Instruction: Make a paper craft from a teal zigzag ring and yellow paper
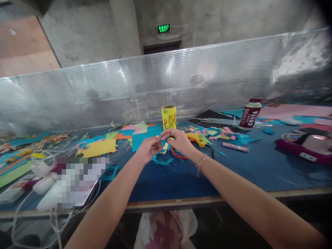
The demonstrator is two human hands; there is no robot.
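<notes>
My left hand (148,148) and my right hand (178,141) meet above the middle of a blue table (233,169). Both pinch a small blue paper piece (163,142) between fingertips, with a bit of yellow beside it. Under my right hand lie red-handled scissors (177,155) and a yellow glue gun (197,139). A yellow tape roll (169,117) stands upright just behind my hands. A thin bracelet circles my right wrist.
Coloured paper scraps (103,147) cover the table's back half. A dark Costa bottle (250,114) stands at the right, a pink device (308,148) further right. White cables and chargers (41,180) lie at the left. A perforated metal screen (166,86) backs the table.
</notes>
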